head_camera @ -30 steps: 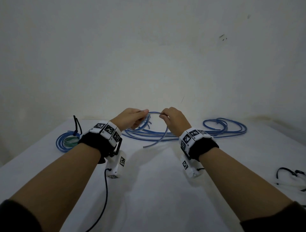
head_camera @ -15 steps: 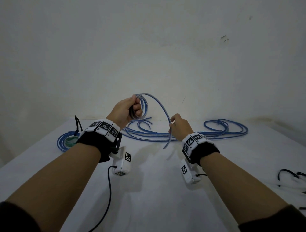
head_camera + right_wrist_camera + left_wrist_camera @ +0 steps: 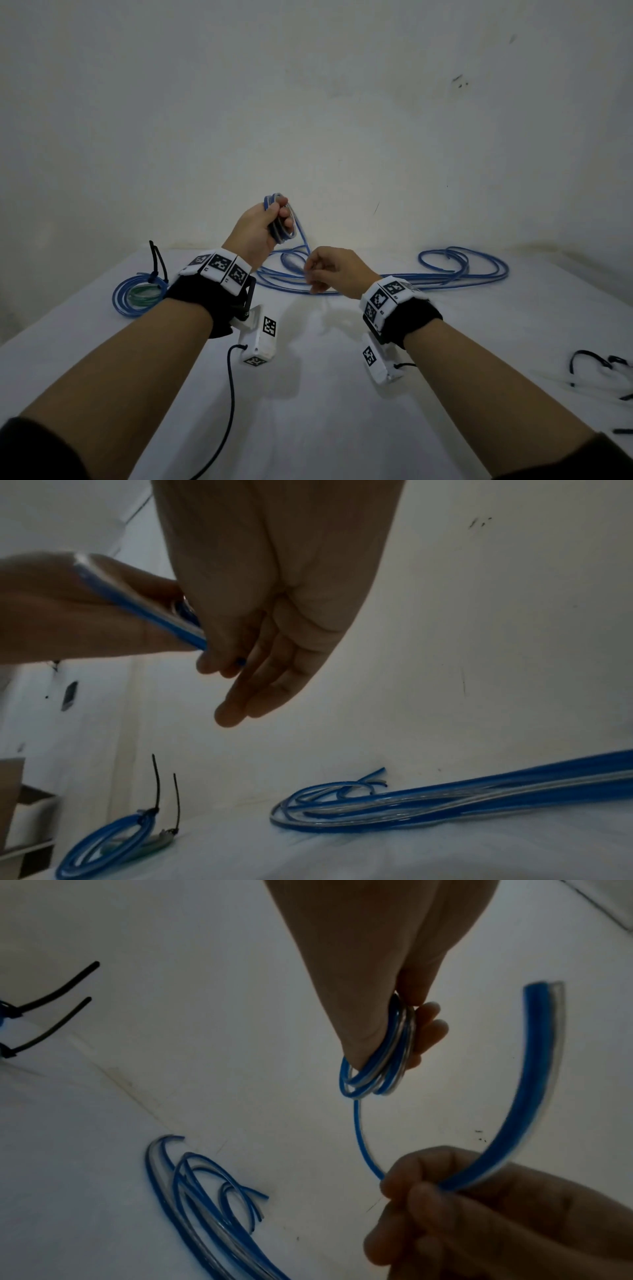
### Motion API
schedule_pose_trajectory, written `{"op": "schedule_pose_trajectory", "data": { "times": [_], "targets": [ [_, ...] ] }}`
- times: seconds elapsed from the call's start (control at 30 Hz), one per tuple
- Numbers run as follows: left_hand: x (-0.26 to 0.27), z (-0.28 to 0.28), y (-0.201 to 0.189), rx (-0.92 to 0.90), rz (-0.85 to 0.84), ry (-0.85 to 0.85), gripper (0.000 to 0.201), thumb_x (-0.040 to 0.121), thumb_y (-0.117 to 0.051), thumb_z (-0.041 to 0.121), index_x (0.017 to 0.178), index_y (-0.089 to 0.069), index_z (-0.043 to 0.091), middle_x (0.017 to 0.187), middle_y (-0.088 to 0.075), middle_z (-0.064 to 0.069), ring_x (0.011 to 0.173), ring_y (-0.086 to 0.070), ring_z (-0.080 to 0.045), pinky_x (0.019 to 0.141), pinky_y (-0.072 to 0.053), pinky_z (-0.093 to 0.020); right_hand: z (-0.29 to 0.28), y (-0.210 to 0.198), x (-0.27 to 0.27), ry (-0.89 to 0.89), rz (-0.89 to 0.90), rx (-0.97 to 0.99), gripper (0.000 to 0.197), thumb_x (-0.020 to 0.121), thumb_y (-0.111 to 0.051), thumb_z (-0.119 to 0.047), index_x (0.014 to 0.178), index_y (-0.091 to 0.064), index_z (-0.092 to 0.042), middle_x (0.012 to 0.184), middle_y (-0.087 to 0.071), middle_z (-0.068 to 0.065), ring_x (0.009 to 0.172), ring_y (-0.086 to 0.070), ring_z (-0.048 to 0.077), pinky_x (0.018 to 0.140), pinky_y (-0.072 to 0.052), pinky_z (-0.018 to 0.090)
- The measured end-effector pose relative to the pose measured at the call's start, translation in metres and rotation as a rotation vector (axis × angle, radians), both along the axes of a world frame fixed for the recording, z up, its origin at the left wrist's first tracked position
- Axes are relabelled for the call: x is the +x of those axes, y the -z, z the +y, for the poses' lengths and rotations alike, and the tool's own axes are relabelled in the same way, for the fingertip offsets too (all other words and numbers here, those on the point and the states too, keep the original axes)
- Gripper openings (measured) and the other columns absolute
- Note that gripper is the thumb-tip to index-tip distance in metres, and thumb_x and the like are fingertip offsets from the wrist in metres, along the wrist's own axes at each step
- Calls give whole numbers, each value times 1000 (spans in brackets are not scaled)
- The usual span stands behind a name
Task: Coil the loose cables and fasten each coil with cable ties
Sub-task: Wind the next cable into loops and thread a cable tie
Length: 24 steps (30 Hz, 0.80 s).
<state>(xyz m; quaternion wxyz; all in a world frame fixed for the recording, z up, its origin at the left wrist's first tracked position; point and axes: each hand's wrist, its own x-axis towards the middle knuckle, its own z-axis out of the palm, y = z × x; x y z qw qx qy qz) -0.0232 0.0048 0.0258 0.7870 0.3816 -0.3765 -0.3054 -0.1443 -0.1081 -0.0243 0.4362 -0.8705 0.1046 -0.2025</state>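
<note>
Starting at the far left of the white table (image 3: 308,394), a finished coil (image 3: 138,296) of glossy blue-and-clear cable lies flat, cinched with thin black cable ties (image 3: 157,258) whose tails stick straight up. Next over, the left hand (image 3: 255,233) is raised above the table, fingers curled tight around a small round coil (image 3: 282,219); the left wrist view shows about four smooth loops (image 3: 380,1066) stacked in that fist, which the head view mostly hides. One strand (image 3: 363,1139) drops from it to the right hand (image 3: 334,270), pinched between thumb and fingers. The right wrist view adds that the two outer fingers (image 3: 246,699) hang nearly straight. Behind both hands, loose cable (image 3: 462,270) sprawls in long loops to the right, and more black ties (image 3: 592,363) sit at the table's right edge.
</note>
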Motion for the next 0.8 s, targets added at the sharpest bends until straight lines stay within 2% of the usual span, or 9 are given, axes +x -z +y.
{"op": "schedule_pose_trajectory", "data": {
  "times": [0.07,0.13,0.17,0.27,0.33,0.43,0.53,0.67,0.8],
  "targets": [
    [3,0,2,8,7,-18,27,102,-25,9,85,-46,11,72,-47,0,61,-51,-12,60,-48,-21,4,-4,0,-15,-48,2,6,89,-59,-6,85,-63,-9,73,-59,2,60,-60,14,65,-55,29],
    [5,0,6,34,-9,-58,25,101,-26,8,86,-46,12,73,-53,0,62,-56,-11,64,-49,-24,4,-7,2,7,-88,-117,12,87,-63,-17,76,-65,-15,82,-53,0,68,-56,9,64,-54,26],
    [5,0,7,43,-32,-74,25,101,-26,8,86,-46,12,71,-57,2,61,-59,-10,65,-49,-25,4,-8,3,13,-115,-147,13,86,-65,-20,76,-67,-12,85,-50,-1,72,-55,9,65,-55,25],
    [-2,-2,9,94,-134,-103,25,100,-25,4,88,-46,10,73,-63,1,64,-63,-9,67,-51,-23,6,-12,8,17,-210,-63,15,85,-65,-11,89,-66,4,81,-59,5,69,-60,15,67,-55,34],
    [-7,-4,9,146,-183,-103,21,100,-25,3,96,-45,6,86,-60,-7,74,-61,-14,69,-53,-23,10,-15,9,21,-262,67,9,83,-66,-3,89,-59,-1,74,-64,9,61,-63,16,64,-56,33],
    [-13,-6,11,173,-195,-63,21,100,-26,6,109,-44,1,92,-59,-11,78,-60,-18,66,-54,-23,13,-18,11,47,-289,136,18,79,-69,-1,78,-52,-6,69,-66,16,53,-64,17,58,-58,32],
    [-15,-6,11,190,-198,-50,25,101,-27,10,110,-48,1,90,-59,-9,78,-59,-17,68,-50,-25,13,-20,10,63,-287,148,19,78,-71,-2,72,-54,-5,68,-67,21,52,-64,21,57,-59,34],
    [-12,-9,13,261,-362,-54,26,102,-28,16,100,-53,10,79,-51,-3,62,-54,-8,63,-41,-24,13,-19,9,92,-310,144,18,76,-74,-3,69,-57,-2,67,-67,21,53,-65,24,58,-59,35],
    [-14,-10,11,278,-401,-67,27,101,-29,13,93,-55,11,73,-47,-1,59,-48,-11,60,-37,-25,14,-17,9,133,-329,72,28,76,-76,-13,62,-53,-5,65,-67,21,56,-67,30,60,-59,41]
  ]
}}
